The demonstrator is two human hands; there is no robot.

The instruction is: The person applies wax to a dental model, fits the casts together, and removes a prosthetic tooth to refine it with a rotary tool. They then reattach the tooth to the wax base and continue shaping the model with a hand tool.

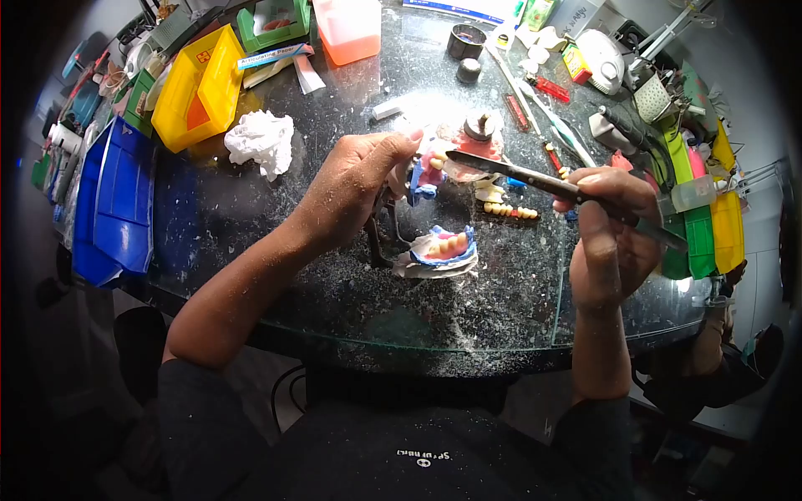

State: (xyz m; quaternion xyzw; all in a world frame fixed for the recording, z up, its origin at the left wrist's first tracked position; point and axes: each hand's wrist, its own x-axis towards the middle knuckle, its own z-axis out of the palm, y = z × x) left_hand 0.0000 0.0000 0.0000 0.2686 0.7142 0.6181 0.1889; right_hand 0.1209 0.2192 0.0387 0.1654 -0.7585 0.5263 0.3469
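Note:
My left hand (355, 188) grips the raised upper arm of a dental articulator (380, 238) and holds up a pink wax denture with teeth on a blue cast (430, 171). My right hand (610, 230) holds a long metal wax knife (535, 179), whose tip points left and reaches the raised denture. Below, the lower denture model (443, 250), pink wax with teeth on a blue and white base, rests on the glass table (292, 292).
A strip of loose artificial teeth (511, 211) lies right of the raised denture. Crumpled white tissue (261, 140), yellow bins (200, 88) and blue bins (117, 200) stand at the left. Tools, a lighter and bottles crowd the right side. Wax shavings cover the glass.

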